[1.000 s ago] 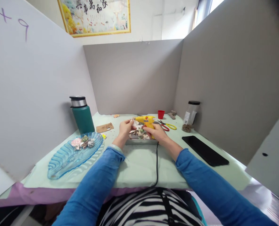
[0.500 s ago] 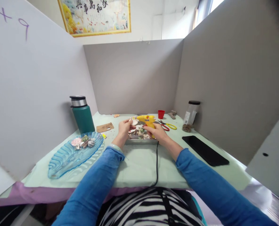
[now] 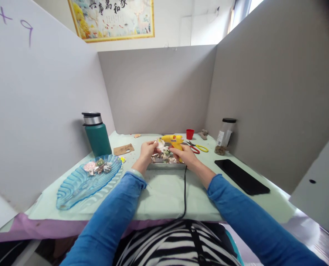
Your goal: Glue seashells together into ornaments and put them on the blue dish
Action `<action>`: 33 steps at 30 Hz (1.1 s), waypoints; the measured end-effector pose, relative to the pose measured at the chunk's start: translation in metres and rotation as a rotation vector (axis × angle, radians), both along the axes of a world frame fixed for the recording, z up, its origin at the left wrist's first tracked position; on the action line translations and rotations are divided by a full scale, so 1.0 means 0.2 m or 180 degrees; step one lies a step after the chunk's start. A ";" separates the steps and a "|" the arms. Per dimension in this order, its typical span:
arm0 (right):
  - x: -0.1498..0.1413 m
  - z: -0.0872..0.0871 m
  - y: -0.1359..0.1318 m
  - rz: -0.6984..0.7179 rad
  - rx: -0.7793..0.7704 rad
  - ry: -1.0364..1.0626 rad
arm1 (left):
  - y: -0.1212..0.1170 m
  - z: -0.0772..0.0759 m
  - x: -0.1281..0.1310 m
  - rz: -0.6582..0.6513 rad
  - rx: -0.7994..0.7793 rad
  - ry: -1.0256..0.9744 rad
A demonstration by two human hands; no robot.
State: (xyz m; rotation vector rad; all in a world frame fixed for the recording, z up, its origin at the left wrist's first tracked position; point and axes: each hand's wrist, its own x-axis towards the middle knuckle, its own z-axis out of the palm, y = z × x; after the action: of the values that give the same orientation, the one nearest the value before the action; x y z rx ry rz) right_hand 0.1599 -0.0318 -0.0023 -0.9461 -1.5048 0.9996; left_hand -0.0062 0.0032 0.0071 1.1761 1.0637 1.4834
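Observation:
In the head view my right hand point(image 3: 187, 155) grips a yellow glue gun point(image 3: 173, 139), its nozzle pointing left. A black cord point(image 3: 185, 192) runs down from it over the table edge. Pinched in my left hand point(image 3: 148, 152) is a white seashell point(image 3: 160, 143), close by the nozzle; whether they touch I cannot tell. Beneath both hands lies a shallow metal tray point(image 3: 167, 166) filled with shells point(image 3: 164, 157) of mixed colours. To the left, a blue fluted glass dish point(image 3: 78, 188) carries a small cluster of shells point(image 3: 98, 167).
A green bottle point(image 3: 97, 136) stands behind the dish, near a brown card point(image 3: 124, 149). Right of the tray are scissors point(image 3: 200, 148), a red cup point(image 3: 190, 134), a jar point(image 3: 224, 136) and a black phone-like slab point(image 3: 240, 177). Grey partitions point(image 3: 159, 92) enclose the table.
The white shell has been turned in my left hand, so its broad face shows more. The glue gun's nozzle has shifted slightly right; both arms stay nearly still.

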 end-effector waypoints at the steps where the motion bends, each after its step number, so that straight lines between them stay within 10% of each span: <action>1: 0.00 0.00 0.00 0.0015 0.0009 -0.0009 | 0.00 0.00 0.00 -0.0040 -0.0009 0.0026; 12: 0.01 -0.01 0.06 -0.0037 -0.0049 -0.0736 | 0.08 -0.01 -0.07 0.0891 0.0336 -0.0106; 18: 0.00 -0.02 0.08 0.0092 0.0706 -0.1572 | 0.09 -0.01 -0.07 0.0904 0.0589 0.0155; 24: 0.01 -0.02 0.11 0.0320 0.0741 -0.1673 | 0.06 0.01 -0.05 0.0545 0.0768 0.0259; 33: 0.04 -0.04 0.17 -0.0668 0.0990 -0.0405 | -0.06 0.04 0.02 -0.0454 0.0781 0.0884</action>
State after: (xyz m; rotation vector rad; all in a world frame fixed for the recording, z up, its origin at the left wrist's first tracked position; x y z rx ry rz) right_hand 0.1684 0.0025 -0.0111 -0.9324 -1.5736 0.5444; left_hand -0.0027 -0.0079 0.0142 1.6345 0.9737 1.3935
